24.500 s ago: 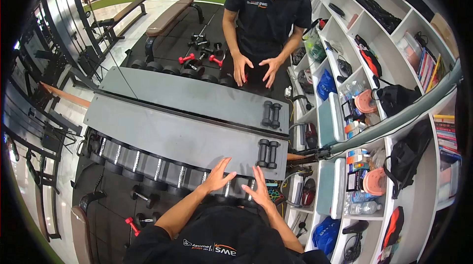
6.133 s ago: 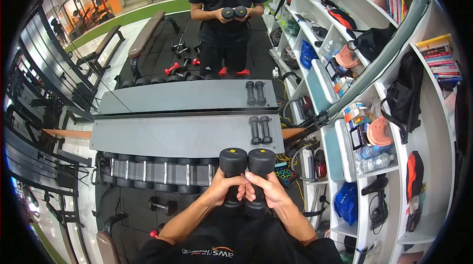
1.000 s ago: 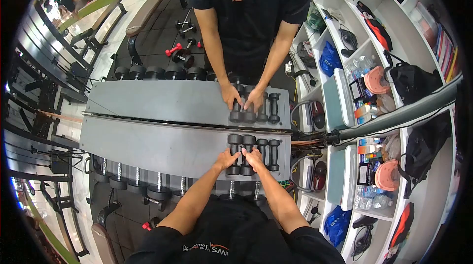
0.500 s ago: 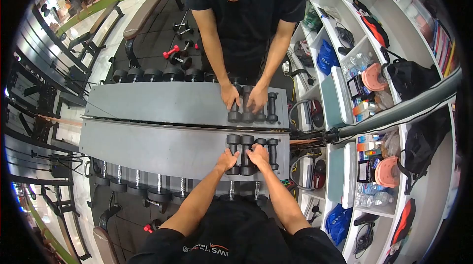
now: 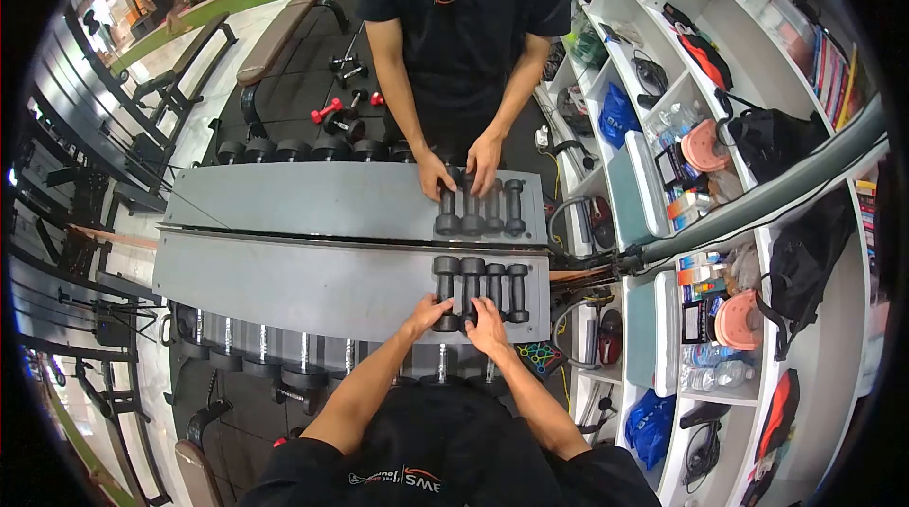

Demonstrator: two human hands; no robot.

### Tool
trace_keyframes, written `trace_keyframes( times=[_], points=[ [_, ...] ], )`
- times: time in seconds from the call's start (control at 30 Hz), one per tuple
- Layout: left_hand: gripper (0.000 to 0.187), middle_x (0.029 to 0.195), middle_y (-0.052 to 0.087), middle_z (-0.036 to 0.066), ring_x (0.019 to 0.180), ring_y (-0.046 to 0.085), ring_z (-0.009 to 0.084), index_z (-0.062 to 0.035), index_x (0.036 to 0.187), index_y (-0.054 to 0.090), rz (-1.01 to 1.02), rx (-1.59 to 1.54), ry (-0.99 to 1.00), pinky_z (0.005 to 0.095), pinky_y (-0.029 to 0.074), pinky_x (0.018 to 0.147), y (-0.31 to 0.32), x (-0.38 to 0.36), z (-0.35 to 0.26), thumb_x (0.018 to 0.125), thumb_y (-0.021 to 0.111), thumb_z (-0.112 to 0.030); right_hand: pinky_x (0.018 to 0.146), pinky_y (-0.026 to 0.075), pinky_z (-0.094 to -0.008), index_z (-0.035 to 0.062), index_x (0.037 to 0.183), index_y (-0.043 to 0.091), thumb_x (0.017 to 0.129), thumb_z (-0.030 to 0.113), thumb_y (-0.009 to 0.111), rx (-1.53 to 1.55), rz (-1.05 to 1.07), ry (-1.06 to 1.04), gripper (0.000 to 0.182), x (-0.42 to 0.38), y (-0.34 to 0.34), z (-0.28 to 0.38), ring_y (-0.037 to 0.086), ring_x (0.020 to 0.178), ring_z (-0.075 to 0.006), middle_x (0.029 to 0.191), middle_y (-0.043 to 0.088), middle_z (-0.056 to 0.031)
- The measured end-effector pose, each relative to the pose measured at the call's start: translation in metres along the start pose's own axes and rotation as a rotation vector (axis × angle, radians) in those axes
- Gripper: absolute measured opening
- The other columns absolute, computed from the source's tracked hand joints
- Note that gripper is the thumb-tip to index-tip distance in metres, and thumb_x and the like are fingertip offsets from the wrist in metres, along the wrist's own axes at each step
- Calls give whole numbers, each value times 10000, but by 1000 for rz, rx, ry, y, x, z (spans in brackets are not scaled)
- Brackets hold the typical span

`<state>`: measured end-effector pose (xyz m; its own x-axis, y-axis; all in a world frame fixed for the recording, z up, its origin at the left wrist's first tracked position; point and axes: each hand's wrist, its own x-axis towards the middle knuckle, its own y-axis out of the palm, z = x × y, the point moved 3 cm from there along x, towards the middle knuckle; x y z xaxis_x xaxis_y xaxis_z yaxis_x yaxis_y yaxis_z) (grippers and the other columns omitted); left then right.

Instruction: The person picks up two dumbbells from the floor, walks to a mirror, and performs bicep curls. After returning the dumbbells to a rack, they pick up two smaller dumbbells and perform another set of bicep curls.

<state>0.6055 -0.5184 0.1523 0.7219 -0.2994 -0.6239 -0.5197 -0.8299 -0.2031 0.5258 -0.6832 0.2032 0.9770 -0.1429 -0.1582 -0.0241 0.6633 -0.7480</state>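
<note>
Head view: the right hand (image 5: pixel 485 325) has drawn back to the second dumbbell's (image 5: pixel 472 266) near end, uncovering the slim dumbbell (image 5: pixel 494 294) alongside; work seems centred on the thicker pair. The left hand (image 5: pixel 426 316) touches the leftmost dumbbell (image 5: pixel 446 266). Both curl loosely; firm grip is unclear. The matte-black, round-headed dumbbells lie parallel on smooth grey board (image 5: pixel 284 280), before a mirror (image 5: pixel 312 195).

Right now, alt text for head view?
A person's left hand and right hand touch the two larger of four black dumbbells lying side by side on a gray rack top. Behind it stands a mirror; white shelves line the right.
</note>
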Motion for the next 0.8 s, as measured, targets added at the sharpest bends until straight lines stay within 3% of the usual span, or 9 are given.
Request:
trace_keyframes(
  times=[0.03, 0.13, 0.23, 0.43, 0.6, 0.7, 0.8],
  points=[
    [775, 1196, 650, 214, 1124, 619, 326, 82, 1315, 508, 18, -185, -15, 397, 485, 950, -2, -5, 6, 868, 673, -528, 1103, 400, -441, 36, 1366, 501, 815, 96, 697, 24, -3, -3, 589, -6, -3, 1, 458, 1308, -399, 1409, 467, -193],
    [723, 1193, 644, 122, 1122, 584, 238, 6, 1385, 504, 128, -354, -69, 344, 469, 922, -16, -24, 23, 874, 691, -472, 1128, 378, -431, 59, 1396, 486, 827, 91, 678, 89, 10, -1, 601, -28, -13, 8, 441, 1339, -390, 1450, 445, -198],
    [695, 1264, 603, 93, 1160, 539, 215, -68, 1416, 498, 64, -417, -76, 348, 448, 934, -28, -41, 43, 878, 684, -468, 1139, 365, -425, 62, 1411, 477, 839, 100, 665, 136, -34, -79, 603, -44, -17, 12, 434, 1353, -386, 1469, 438, -201],
    [794, 1502, 425, 140, 1407, 357, 260, -89, 1496, 401, 32, -534, 80, 433, 303, 1105, -57, -91, 29, 872, 685, -490, 1157, 334, -416, 90, 1508, 366, 844, 160, 699, 197, 0, -169, 746, -61, -26, 37, 373, 1420, -368, 1564, 346, -188],
    [752, 1523, 416, 104, 1429, 322, 239, -117, 1515, 378, 48, -581, 144, 429, 264, 1132, -77, -128, 23, 895, 678, -419, 1147, 356, -415, 77, 1528, 334, 841, 181, 736, 315, 26, -221, 802, -66, -26, 65, 384, 1415, -357, 1561, 346, -192],
    [747, 1527, 414, 107, 1429, 321, 236, -112, 1521, 367, 47, -637, 178, 429, 264, 1132, -89, -151, 28, 902, 675, -392, 1066, 450, -433, 88, 1544, 310, 851, 202, 745, 512, 98, -101, 826, -72, -22, 78, 415, 1404, -323, 1568, 344, -172],
    [735, 1528, 414, 108, 1430, 320, 237, -106, 1526, 359, 42, -688, 202, 430, 262, 1134, -102, -175, 33, 911, 667, -366, 1053, 463, -432, 99, 1553, 295, 873, 128, 722, 750, 133, -1, 804, -78, -3, 78, 437, 1386, -308, 1557, 361, -163]
  ],
)
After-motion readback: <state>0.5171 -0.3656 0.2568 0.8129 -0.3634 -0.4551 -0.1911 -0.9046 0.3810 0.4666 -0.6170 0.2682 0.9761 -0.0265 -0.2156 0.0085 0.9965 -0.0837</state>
